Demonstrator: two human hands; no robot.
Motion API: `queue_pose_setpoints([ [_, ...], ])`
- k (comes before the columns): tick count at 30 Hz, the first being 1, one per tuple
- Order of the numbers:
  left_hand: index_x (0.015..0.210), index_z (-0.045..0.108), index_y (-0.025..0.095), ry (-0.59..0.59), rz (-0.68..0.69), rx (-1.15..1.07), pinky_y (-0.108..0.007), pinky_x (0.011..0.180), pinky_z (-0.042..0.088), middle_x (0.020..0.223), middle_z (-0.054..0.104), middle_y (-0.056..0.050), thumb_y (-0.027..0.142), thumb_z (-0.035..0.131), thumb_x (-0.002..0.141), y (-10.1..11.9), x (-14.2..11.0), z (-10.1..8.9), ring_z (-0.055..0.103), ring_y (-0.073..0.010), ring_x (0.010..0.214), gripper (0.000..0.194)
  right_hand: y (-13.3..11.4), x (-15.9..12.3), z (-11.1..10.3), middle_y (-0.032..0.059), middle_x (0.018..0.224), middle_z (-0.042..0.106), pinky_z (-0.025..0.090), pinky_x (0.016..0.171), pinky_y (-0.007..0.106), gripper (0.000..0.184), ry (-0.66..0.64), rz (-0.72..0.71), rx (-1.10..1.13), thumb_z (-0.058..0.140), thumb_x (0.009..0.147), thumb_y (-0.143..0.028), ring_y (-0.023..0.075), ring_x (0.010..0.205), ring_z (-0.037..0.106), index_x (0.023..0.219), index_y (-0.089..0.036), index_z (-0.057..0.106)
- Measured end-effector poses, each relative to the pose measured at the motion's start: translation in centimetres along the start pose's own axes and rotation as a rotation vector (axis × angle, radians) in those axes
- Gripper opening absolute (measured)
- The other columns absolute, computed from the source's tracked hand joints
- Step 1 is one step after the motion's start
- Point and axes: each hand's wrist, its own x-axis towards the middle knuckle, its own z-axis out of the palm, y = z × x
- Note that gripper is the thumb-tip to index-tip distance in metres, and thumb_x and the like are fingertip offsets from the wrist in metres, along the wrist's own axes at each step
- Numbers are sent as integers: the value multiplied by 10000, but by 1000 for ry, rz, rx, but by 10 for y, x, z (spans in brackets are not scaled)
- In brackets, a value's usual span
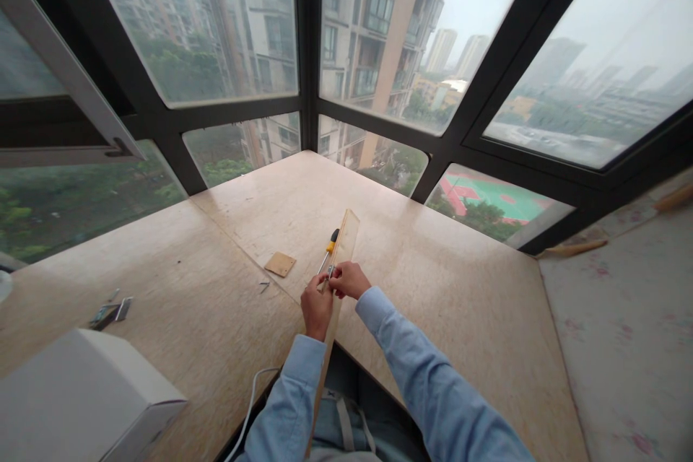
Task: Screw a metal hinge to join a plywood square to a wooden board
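Observation:
A long, narrow wooden board point(346, 234) lies lengthwise, its near end running back toward my lap. Over its left edge, my left hand point(317, 309) is closed, with thumb and fingertips together. My right hand point(351, 280) comes in from the right above the board, its fingers pinched close to the left fingertips. A small shiny metal piece point(330, 270) shows at the right fingertips; its exact kind is too small to tell. Just beyond the hands, a screwdriver point(330, 244) with a yellow and black handle lies along the board's left side, its shaft pointing toward my left hand.
A small square wooden piece point(280, 264) and a few screws or nails point(263, 286) lie left of the hands. Farther left are small metal parts point(111, 312) and a white box point(81, 397). A white cable point(252, 397) hangs near the front edge. Windows border the tabletop point(433, 289).

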Motion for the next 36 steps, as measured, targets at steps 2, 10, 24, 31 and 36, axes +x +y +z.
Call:
queue_pose_setpoints([
  [2, 1024, 671, 178, 13, -11, -12, -253, 700, 448, 1034, 696, -75, 263, 603, 808, -1, 1, -1, 646, -188, 840, 242, -2, -1, 1, -27, 474, 573, 484, 431, 169, 111, 0, -11, -23, 577, 686, -50, 123, 466, 618, 631, -140, 543],
  [10, 1035, 671, 172, 113, 74, 112, -283, 748, 438, 994, 690, -95, 295, 570, 848, -1, -1, -6, 626, -211, 891, 246, -12, 2, 3, 35, 608, 664, 498, 472, 176, 172, -32, -6, -117, 497, 793, -54, 109, 491, 624, 676, -123, 603],
  [24, 1067, 646, 152, 150, 210, 163, -308, 822, 450, 1037, 676, -112, 226, 469, 912, 8, 2, -7, 617, -225, 976, 246, -21, 2, -5, 22, 611, 654, 448, 530, 154, 114, -57, -184, -386, 515, 758, -87, 106, 554, 639, 700, -130, 604],
  [31, 1073, 637, 170, 125, 50, 32, -285, 752, 462, 1055, 683, -97, 286, 535, 880, 7, 8, -11, 641, -207, 905, 247, -28, 2, -4, 97, 854, 695, 395, 704, 239, 108, -7, -395, -666, 557, 802, -155, 191, 826, 634, 786, -145, 664],
  [36, 1086, 633, 166, 119, -29, -89, -264, 712, 471, 1071, 678, -80, 268, 626, 792, -1, 11, -16, 634, -175, 818, 311, -22, 6, -8, 90, 928, 685, 383, 752, 240, 146, -51, -465, -747, 528, 895, -205, 174, 870, 622, 888, -164, 667],
])
